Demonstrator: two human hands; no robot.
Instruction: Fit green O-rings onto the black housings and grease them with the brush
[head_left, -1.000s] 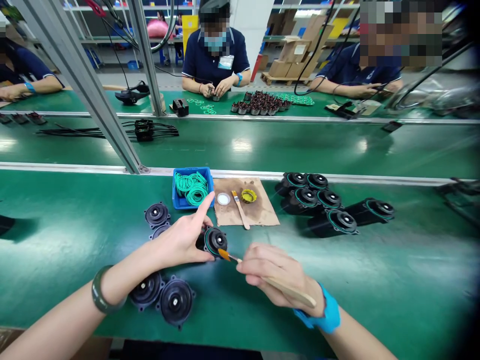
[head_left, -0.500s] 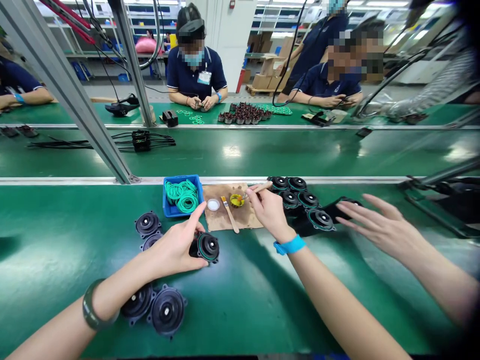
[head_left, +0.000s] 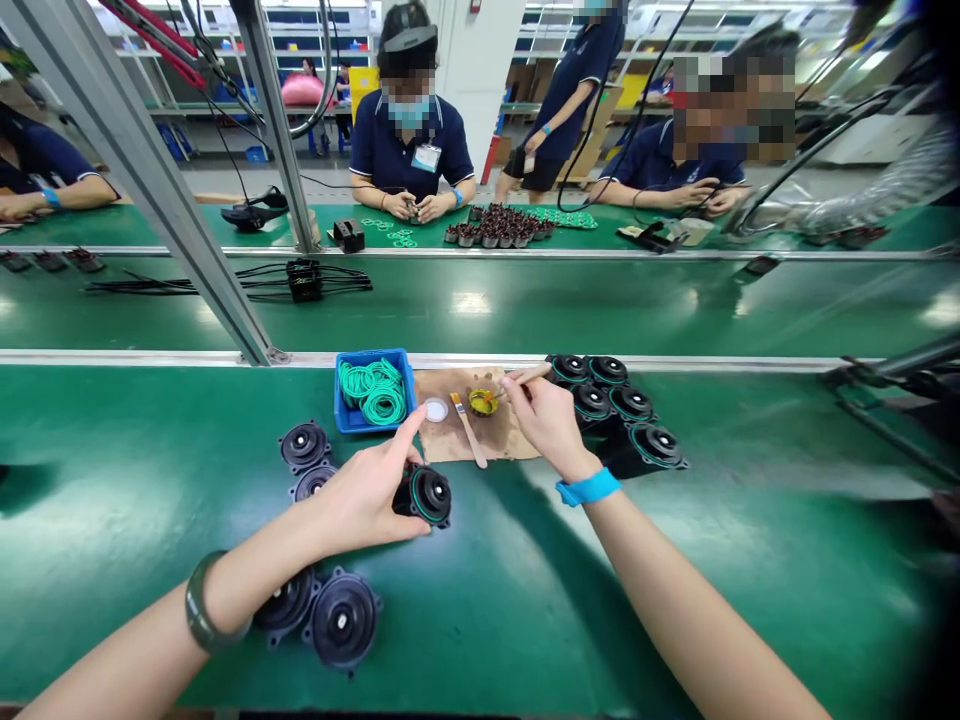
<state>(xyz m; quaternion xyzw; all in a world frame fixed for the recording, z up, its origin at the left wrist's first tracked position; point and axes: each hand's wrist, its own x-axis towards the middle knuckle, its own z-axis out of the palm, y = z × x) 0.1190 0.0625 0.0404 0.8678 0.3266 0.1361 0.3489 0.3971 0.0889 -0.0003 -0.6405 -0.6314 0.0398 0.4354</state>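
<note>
So, closest in are two loose caps: one cap (head_left: 342,620) in full view, the other (head_left: 285,603) half hidden under the left forearm. Left hand (head_left: 367,500) is wrapped around a black canister (head_left: 431,495) with a green ring, mid-bench, one finger sticking out toward a white disk (head_left: 436,411). Two more caps (head_left: 304,445) sit just past that forearm, the nearer one partly blocked by it.

Right hand (head_left: 551,425) has a brush (head_left: 536,372) pinched, bristles in the yellow pot (head_left: 474,410). Pot, disk and a spare brush (head_left: 469,432) are all on a stained bit of cardboard (head_left: 499,448), and that hand covers its right end. Just left is a blue bin (head_left: 352,422) of green rings (head_left: 384,405); right of the hand there's a bunch of ringed canisters (head_left: 654,445), partly behind it.

Further out, a slanted metal post (head_left: 176,190) cuts across the left side, with a cable bundle (head_left: 304,282) lying behind it. On the far bench there's a pile of small parts (head_left: 501,228), a seated co-worker (head_left: 412,145) behind, and someone standing (head_left: 574,85) further back.
</note>
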